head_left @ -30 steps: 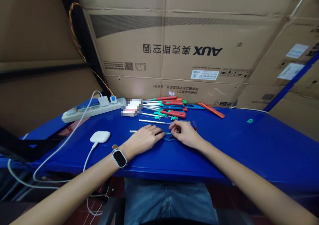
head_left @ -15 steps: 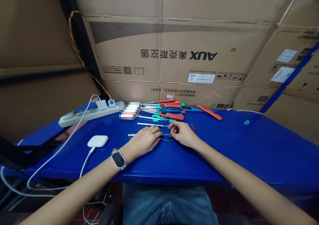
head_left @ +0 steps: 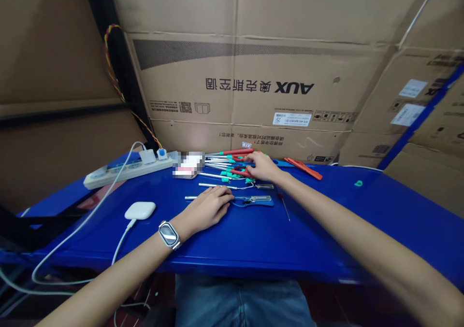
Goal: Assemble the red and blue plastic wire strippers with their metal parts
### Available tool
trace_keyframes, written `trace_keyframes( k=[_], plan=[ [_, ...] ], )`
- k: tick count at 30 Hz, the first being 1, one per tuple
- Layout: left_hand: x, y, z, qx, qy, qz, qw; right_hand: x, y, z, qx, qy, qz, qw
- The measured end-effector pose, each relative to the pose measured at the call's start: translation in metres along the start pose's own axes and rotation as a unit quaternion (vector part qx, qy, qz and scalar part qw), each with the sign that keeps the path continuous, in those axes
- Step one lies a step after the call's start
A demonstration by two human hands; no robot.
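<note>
My left hand (head_left: 212, 204) lies over an opened blue stick lighter (head_left: 267, 203), its fingers curled down on the middle part. The lighter's metal tube (head_left: 190, 197) sticks out to the left, and its clear fuel tank (head_left: 259, 198) shows to the right; the thumb is hidden. Farther back, my right hand (head_left: 264, 166) reaches into a pile of stick lighters, fingers and thumb apart above a red lighter handle (head_left: 242, 172). Between the hands lies another lighter's bare metal tube (head_left: 217, 186), wired to a second clear tank (head_left: 264, 186).
A thin screwdriver (head_left: 285, 206) lies right of the opened lighter. Orange handle shells (head_left: 303, 168) and a small green piece (head_left: 358, 183) are farther right. Left stand a power strip (head_left: 123, 172), a white earbud case (head_left: 140, 210) with a cable, and a pixelated object (head_left: 188, 165). Cardboard (head_left: 253, 51) walls the back.
My right hand has moved away from the opened blue lighter, back to the pile, uncovering the clear tanks and the screwdriver. My left hand has stayed on the lighter.
</note>
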State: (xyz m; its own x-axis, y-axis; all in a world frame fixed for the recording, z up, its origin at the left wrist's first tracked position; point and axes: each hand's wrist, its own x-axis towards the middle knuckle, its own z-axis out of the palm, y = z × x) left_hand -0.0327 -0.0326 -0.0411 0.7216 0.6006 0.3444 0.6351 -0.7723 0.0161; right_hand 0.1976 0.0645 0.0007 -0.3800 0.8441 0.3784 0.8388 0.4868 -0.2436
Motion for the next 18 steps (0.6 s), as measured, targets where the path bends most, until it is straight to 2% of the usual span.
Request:
trace_keyframes(
  k=[1,3,7,10,12,15,18],
  plan=[
    [0.000,0.000,0.000,-0.006,0.001,-0.003,1.000,0.009,0.003,0.002,-0.027,-0.036,0.007,0.999],
    [-0.001,0.000,-0.001,-0.013,0.004,-0.004,1.000,0.021,0.007,0.006,-0.038,-0.063,0.008,0.997],
    [-0.001,0.001,-0.001,-0.013,0.010,-0.001,1.000,0.025,0.008,0.011,-0.038,-0.063,0.004,0.997],
    [-0.001,0.001,-0.001,-0.008,0.010,0.001,1.000,0.019,0.006,0.005,-0.029,-0.042,-0.013,0.999],
    [-0.002,0.000,0.000,-0.004,0.006,-0.001,1.000,0.010,0.004,-0.001,0.009,-0.007,-0.038,0.999],
    [-0.003,-0.001,0.001,-0.003,0.006,-0.003,1.000,-0.010,0.000,-0.009,0.102,0.053,-0.082,0.990],
    [-0.003,-0.001,0.001,-0.004,0.011,-0.002,1.000,-0.033,0.001,-0.011,0.130,0.065,-0.085,0.986]
  ],
)
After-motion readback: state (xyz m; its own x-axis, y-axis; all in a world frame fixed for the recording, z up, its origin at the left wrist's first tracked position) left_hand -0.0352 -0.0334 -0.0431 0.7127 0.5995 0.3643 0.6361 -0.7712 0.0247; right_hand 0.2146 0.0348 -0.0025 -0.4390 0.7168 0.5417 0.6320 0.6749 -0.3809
